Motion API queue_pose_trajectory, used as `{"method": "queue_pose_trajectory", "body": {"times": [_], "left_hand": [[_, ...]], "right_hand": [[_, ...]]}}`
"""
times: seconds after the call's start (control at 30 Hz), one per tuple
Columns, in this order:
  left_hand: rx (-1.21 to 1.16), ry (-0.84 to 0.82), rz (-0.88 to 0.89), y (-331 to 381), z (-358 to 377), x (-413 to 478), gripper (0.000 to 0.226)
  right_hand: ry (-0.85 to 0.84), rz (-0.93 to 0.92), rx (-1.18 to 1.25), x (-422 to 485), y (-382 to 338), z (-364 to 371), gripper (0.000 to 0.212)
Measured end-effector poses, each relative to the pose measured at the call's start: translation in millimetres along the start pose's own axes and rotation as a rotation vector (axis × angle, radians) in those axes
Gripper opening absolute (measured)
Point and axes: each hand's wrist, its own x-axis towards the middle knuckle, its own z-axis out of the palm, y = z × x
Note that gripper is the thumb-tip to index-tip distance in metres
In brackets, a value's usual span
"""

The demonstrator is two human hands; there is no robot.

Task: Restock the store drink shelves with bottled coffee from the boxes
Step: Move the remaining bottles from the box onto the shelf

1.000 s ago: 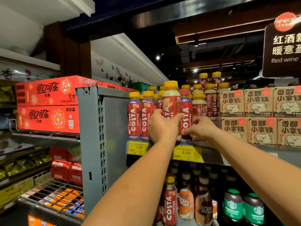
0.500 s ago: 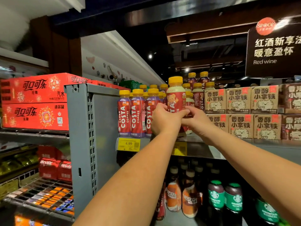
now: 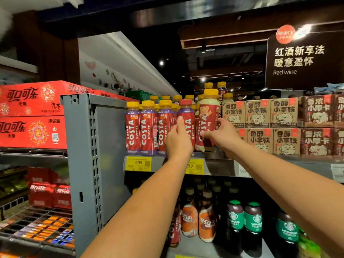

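Note:
A row of red and purple Costa coffee bottles (image 3: 133, 127) with yellow caps stands along the front of the upper shelf (image 3: 223, 165). My left hand (image 3: 177, 140) rests against a red-capped Costa bottle (image 3: 187, 116) in that row, fingers pointing up along its label. My right hand (image 3: 222, 135) grips a taller cream-topped Costa bottle (image 3: 207, 116) with a bear on its label, standing beside the red-capped one. More yellow-capped bottles fill the shelf behind.
Brown latte cartons (image 3: 257, 113) are stacked on the same shelf to the right. A grey upright (image 3: 81, 164) bounds the shelf on the left, with red cola cases (image 3: 31, 114) beyond. Nescafe (image 3: 206, 224) and Starbucks bottles (image 3: 235, 218) stand on the shelf below. A red wine sign (image 3: 301, 58) hangs upper right.
My hands have parted: the right hand has taken the bear bottle and shifted it right, while the left hand opened against the red-capped bottle, which now shows in the front row.

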Motion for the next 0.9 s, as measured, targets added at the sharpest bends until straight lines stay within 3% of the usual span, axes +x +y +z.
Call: {"method": "queue_pose_trajectory", "body": {"times": [0.4, 0.67, 0.9], "left_hand": [[-0.111, -0.048, -0.127, -9, 0, 2, 0.065], [-0.192, -0.058, -0.129, -17, -3, 10, 0.063], [-0.218, -0.096, -0.153, -24, -8, 15, 0.048]], "right_hand": [[0.049, 0.113, -0.152, 9, 10, 22, 0.047], [-0.044, 0.113, -0.031, 5, 10, 15, 0.044], [-0.095, 0.144, -0.094, 7, 9, 16, 0.041]]}}
